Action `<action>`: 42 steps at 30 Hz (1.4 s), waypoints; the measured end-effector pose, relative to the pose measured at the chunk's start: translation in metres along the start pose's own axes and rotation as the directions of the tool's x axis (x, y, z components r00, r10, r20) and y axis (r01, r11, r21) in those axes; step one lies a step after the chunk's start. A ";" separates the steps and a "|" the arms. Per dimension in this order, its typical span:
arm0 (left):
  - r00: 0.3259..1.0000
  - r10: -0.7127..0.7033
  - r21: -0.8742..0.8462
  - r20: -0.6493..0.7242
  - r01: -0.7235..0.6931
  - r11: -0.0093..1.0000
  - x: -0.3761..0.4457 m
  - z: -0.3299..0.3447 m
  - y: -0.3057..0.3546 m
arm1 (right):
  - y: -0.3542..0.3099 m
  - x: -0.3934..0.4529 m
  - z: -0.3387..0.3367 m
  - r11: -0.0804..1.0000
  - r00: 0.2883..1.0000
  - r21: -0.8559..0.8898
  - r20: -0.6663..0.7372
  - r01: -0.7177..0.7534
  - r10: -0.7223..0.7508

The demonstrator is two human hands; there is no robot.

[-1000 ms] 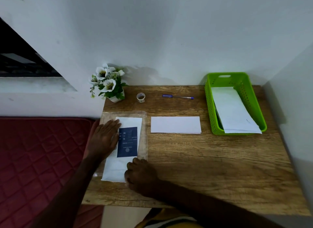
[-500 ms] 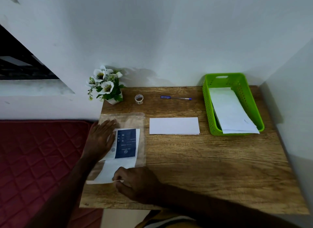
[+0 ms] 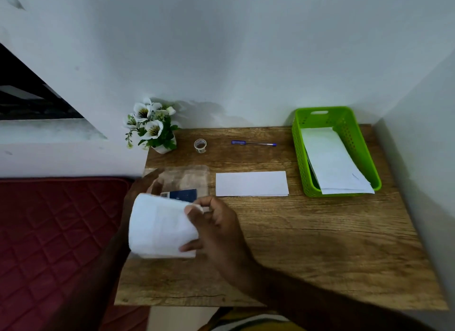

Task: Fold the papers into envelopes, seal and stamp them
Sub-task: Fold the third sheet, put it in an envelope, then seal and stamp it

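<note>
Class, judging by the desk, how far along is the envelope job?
Looks done: one flat white envelope lies mid-table. In hand: the right hand curls a white sheet over while the left hand steadies it. Left: more papers wait in the green basket; tape roll untouched.

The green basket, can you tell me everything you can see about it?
The green basket looks like bright plastic, rectangular, with small holes along its walls and a handle slot at the far end. It sits on the wooden table, at the far right by the wall. White papers lie inside, slanted, their near ends sticking out over its front rim. No hand touches it.
</note>
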State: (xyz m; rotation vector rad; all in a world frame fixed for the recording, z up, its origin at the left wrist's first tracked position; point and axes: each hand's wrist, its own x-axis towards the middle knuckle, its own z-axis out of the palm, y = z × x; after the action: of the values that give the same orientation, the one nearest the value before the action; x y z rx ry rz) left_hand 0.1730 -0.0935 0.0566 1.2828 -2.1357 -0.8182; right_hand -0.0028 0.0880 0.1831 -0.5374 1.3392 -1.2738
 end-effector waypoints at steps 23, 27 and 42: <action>1.000 -0.021 -0.330 -0.014 0.015 0.944 -0.007 -0.012 0.105 | -0.042 0.073 -0.086 0.871 0.987 0.491 -0.130 -0.021 0.097; 0.927 0.300 -0.098 -0.224 -0.328 0.940 -0.007 -0.003 0.097 | -0.033 0.080 -0.092 0.906 0.983 0.419 -0.138 -0.055 0.124; 0.910 0.386 0.428 0.153 -0.413 0.804 -0.029 0.067 -0.002 | 0.049 0.116 -0.116 0.931 0.840 -0.186 -0.512 -0.313 0.180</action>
State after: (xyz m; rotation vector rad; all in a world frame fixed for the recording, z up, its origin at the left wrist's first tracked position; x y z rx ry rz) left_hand 0.1398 -0.0527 0.0061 0.9469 -2.6190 -0.1796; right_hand -0.1173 0.0425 0.0649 -0.2055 1.9568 -1.0529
